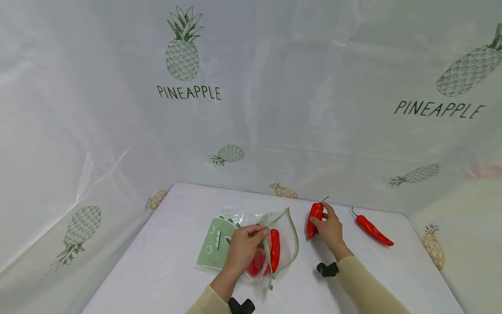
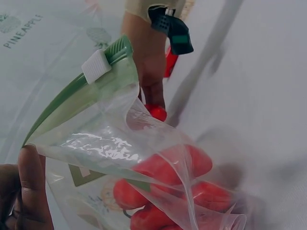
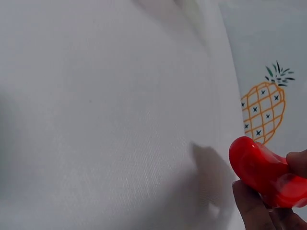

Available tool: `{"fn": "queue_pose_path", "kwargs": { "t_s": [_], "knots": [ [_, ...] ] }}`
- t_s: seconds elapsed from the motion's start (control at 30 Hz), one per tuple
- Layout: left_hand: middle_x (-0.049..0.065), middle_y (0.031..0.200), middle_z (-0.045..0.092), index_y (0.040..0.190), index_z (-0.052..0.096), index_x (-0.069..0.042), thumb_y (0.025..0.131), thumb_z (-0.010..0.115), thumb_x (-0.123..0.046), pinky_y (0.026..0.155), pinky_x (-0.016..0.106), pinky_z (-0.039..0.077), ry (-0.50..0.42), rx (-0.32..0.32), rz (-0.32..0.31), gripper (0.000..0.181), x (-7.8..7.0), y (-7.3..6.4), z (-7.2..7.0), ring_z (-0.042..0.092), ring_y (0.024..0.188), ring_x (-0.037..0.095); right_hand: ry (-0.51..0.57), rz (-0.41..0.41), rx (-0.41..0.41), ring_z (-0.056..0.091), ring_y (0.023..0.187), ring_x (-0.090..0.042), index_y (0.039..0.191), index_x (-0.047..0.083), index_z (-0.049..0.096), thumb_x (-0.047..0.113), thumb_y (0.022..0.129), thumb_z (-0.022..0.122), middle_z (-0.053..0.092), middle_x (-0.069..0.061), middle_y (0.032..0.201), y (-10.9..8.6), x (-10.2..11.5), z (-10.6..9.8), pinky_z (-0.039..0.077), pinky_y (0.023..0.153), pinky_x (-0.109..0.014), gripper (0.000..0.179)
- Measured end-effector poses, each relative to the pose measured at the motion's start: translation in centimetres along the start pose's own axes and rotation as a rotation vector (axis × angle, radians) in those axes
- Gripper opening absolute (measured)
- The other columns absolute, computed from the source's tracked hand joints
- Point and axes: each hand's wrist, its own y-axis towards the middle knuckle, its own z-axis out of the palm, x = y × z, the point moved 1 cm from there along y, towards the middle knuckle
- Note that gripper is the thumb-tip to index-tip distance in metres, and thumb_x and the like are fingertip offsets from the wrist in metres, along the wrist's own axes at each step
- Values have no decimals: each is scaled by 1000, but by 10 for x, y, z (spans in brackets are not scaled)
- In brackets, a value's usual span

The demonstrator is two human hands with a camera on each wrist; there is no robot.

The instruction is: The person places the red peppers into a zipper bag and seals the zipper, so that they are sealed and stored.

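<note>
My left hand (image 1: 241,249) pinches the green-edged mouth of a clear slider zip bag (image 1: 211,244) with a green cartoon print. The mouth gapes toward the right, and its white slider (image 2: 96,65) sits near one end of the green zip strip. Several red peppers lie inside the bag, one long pepper (image 1: 275,250) showing close to the opening. To the right of the bag, my right hand (image 1: 330,227) grips another red chili pepper (image 1: 315,214) between thumb and fingers, its thin stem pointing up. In the right wrist view this pepper (image 3: 261,170) hangs above its shadow on the table.
One more red chili pepper (image 1: 374,230) lies on the white table (image 1: 157,261), to the right of my right hand. Behind the table hangs a pale curtain (image 1: 298,87) printed with pineapples. Dark wrist-worn devices (image 1: 327,269) sit at both sleeves.
</note>
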Motion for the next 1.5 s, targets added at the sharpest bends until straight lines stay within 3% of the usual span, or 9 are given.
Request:
{"fn": "queue_pose_path", "kwargs": {
  "t_s": [0.8,1.5],
  "knots": [
    [9,91,74,117,80,-5,98,77,-20,61,27,64,47,-11,7,24,2,4,-3,68,70,15,88,-102,50,58,126,-50,163,18,32,17,99,71,50,-30,151,-52,34,-4,67,79,-45,75],
    [11,94,78,117,80,-4,98,76,-18,62,27,64,51,-3,18,24,-1,2,0,71,70,13,102,-218,81,68,111,-38,158,18,41,14,93,78,61,-25,140,-107,73,-10,68,70,-40,75]
  ]
}}
